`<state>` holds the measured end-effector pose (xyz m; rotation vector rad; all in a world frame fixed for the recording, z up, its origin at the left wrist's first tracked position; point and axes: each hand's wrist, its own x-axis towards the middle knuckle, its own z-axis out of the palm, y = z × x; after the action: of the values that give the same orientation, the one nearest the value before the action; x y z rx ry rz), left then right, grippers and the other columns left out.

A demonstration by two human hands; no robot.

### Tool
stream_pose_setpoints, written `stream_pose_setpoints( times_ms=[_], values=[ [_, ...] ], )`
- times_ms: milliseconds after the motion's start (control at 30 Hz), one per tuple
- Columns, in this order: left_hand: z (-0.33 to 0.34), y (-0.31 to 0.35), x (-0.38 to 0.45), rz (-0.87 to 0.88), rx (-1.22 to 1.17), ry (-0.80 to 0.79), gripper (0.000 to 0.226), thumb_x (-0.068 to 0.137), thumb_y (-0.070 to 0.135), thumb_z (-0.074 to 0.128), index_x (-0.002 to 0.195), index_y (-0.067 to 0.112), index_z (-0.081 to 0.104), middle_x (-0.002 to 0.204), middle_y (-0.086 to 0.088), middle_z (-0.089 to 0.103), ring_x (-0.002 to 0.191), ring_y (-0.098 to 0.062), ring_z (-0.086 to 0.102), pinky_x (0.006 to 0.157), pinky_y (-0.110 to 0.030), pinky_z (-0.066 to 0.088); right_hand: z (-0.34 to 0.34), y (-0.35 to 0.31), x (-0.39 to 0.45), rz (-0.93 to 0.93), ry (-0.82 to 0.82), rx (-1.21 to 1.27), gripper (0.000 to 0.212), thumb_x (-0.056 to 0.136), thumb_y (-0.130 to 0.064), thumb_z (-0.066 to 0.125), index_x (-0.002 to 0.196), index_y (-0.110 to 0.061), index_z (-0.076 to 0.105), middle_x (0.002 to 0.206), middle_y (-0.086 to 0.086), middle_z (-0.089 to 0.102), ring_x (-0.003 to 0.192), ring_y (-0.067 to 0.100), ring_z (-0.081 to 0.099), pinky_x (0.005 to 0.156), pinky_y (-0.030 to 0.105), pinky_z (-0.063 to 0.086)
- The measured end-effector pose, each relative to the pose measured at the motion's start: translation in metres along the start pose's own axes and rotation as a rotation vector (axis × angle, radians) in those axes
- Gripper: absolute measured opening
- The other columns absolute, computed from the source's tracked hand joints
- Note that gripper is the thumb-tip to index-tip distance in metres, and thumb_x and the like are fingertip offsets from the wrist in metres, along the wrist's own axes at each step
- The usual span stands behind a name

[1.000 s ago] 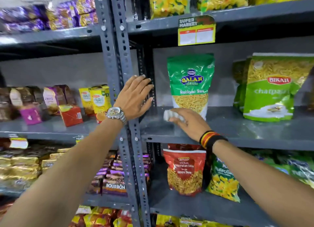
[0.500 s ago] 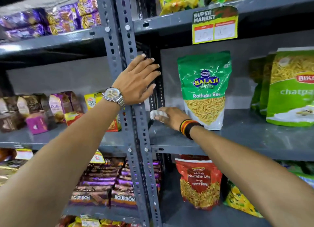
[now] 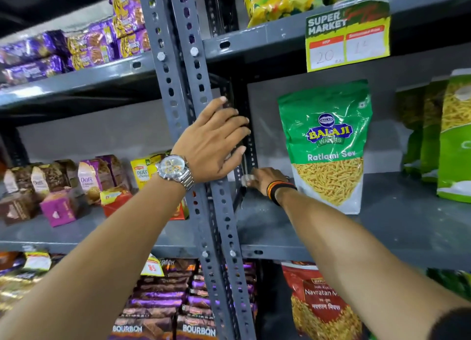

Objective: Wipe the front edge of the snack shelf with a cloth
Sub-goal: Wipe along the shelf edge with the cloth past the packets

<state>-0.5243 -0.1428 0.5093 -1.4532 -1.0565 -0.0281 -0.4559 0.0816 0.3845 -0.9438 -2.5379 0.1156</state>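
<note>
The grey metal snack shelf [image 3: 397, 227] runs across the right half of the view, with its front edge [image 3: 275, 252] low in the middle. My right hand [image 3: 267, 180] reaches deep into the shelf's back left corner and is closed on a small white cloth [image 3: 247, 179], pressing it against the shelf beside the rear upright. My left hand [image 3: 214, 142], with a silver watch on the wrist, lies flat with fingers spread on the perforated grey upright [image 3: 198, 161]. Most of the cloth is hidden under my fingers.
A green Balaji Ratlami Sev bag [image 3: 328, 146] stands just right of my right hand. Green Bikaji bags [image 3: 453, 141] stand further right. A price tag [image 3: 348, 36] hangs on the shelf above. Biscuit packs [image 3: 76, 186] fill the left bay, and red Navratan Mix bags [image 3: 323, 304] sit below.
My right hand has slid the cloth left and deeper, from in front of the Balaji bag into the shelf's back left corner. My left hand stays on the upright. The view has shifted left and closer.
</note>
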Motion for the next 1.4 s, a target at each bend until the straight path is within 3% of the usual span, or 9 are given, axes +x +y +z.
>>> stream_pose_setpoints(
  times_ms=[133, 367, 633, 800, 900, 1000, 1067, 1167, 1400],
  values=[
    [0.002, 0.0, 0.0, 0.01, -0.01, 0.01, 0.053, 0.106, 0.041, 0.029, 0.128, 0.011, 0.067, 0.133, -0.008, 0.068, 0.129, -0.032, 0.056, 0.13, -0.05, 0.011, 0.012, 0.005, 0.001, 0.019, -0.162, 0.125, 0.044, 0.087, -0.065, 0.049, 0.107, -0.028, 0.064, 0.123, 0.008, 0.066, 0.106, 0.03, 0.062, 0.084, 0.035, 0.045],
    [-0.001, -0.001, 0.0, 0.015, -0.033, 0.002, 0.05, 0.106, 0.04, 0.031, 0.123, 0.013, 0.069, 0.124, -0.007, 0.071, 0.124, -0.031, 0.058, 0.132, -0.046, 0.006, 0.005, -0.009, -0.028, -0.174, -0.31, 0.241, 0.028, 0.093, -0.037, 0.062, 0.113, -0.017, 0.067, 0.117, 0.006, 0.07, 0.109, 0.025, 0.063, 0.096, 0.034, 0.048],
    [-0.011, 0.0, 0.002, -0.004, -0.008, -0.102, 0.051, 0.106, 0.04, 0.031, 0.12, 0.011, 0.07, 0.122, -0.007, 0.071, 0.123, -0.032, 0.057, 0.132, -0.047, 0.005, -0.035, -0.02, -0.13, -0.39, -0.315, 0.16, 0.037, 0.096, -0.045, 0.055, 0.126, -0.025, 0.061, 0.131, -0.001, 0.065, 0.119, 0.018, 0.059, 0.098, 0.028, 0.043],
    [-0.014, 0.004, 0.002, -0.022, -0.012, -0.095, 0.047, 0.104, 0.038, 0.035, 0.116, 0.009, 0.071, 0.119, -0.008, 0.071, 0.122, -0.032, 0.056, 0.13, -0.05, 0.011, -0.06, 0.0, -0.195, -0.502, -0.36, 0.301, 0.033, 0.093, -0.041, 0.062, 0.125, -0.035, 0.061, 0.122, -0.016, 0.068, 0.108, -0.002, 0.061, 0.095, 0.018, 0.044],
    [-0.016, 0.006, 0.003, -0.038, -0.014, -0.089, 0.048, 0.104, 0.038, 0.035, 0.116, 0.009, 0.072, 0.119, -0.008, 0.071, 0.121, -0.032, 0.057, 0.13, -0.051, 0.014, -0.08, 0.017, -0.192, -0.433, -0.271, 0.396, 0.028, 0.093, -0.036, 0.064, 0.12, -0.03, 0.064, 0.114, -0.018, 0.069, 0.096, -0.015, 0.06, 0.084, 0.005, 0.043],
    [-0.017, 0.007, 0.003, -0.044, -0.012, -0.117, 0.052, 0.105, 0.04, 0.031, 0.116, 0.01, 0.072, 0.121, -0.008, 0.071, 0.121, -0.033, 0.056, 0.13, -0.051, 0.013, -0.074, 0.022, -0.172, -0.295, -0.135, 0.402, 0.023, 0.094, -0.029, 0.064, 0.116, -0.021, 0.067, 0.116, -0.004, 0.07, 0.1, 0.006, 0.061, 0.091, 0.022, 0.045],
    [-0.018, 0.008, 0.003, -0.057, -0.009, -0.116, 0.053, 0.105, 0.041, 0.031, 0.116, 0.01, 0.072, 0.121, -0.008, 0.071, 0.122, -0.033, 0.056, 0.13, -0.051, 0.013, -0.055, 0.015, -0.159, -0.247, -0.129, 0.355, 0.017, 0.092, -0.028, 0.065, 0.108, -0.026, 0.07, 0.12, 0.002, 0.072, 0.106, 0.017, 0.063, 0.096, 0.03, 0.046],
    [-0.017, 0.009, 0.002, -0.064, -0.013, -0.105, 0.052, 0.105, 0.041, 0.033, 0.115, 0.009, 0.072, 0.121, -0.009, 0.071, 0.122, -0.034, 0.057, 0.13, -0.051, 0.014, -0.03, -0.005, -0.145, -0.163, -0.123, 0.28, 0.035, 0.09, -0.038, 0.065, 0.124, -0.032, 0.066, 0.126, 0.004, 0.07, 0.117, 0.024, 0.064, 0.098, 0.032, 0.049],
    [-0.012, 0.013, 0.0, -0.086, -0.017, -0.061, 0.05, 0.104, 0.039, 0.035, 0.115, 0.008, 0.073, 0.12, -0.009, 0.071, 0.123, -0.034, 0.056, 0.131, -0.046, 0.009, -0.025, -0.035, -0.139, -0.3, -0.209, 0.254, 0.038, 0.091, -0.035, 0.065, 0.128, -0.032, 0.063, 0.134, -0.001, 0.064, 0.122, 0.022, 0.059, 0.093, 0.026, 0.043]
  ],
)
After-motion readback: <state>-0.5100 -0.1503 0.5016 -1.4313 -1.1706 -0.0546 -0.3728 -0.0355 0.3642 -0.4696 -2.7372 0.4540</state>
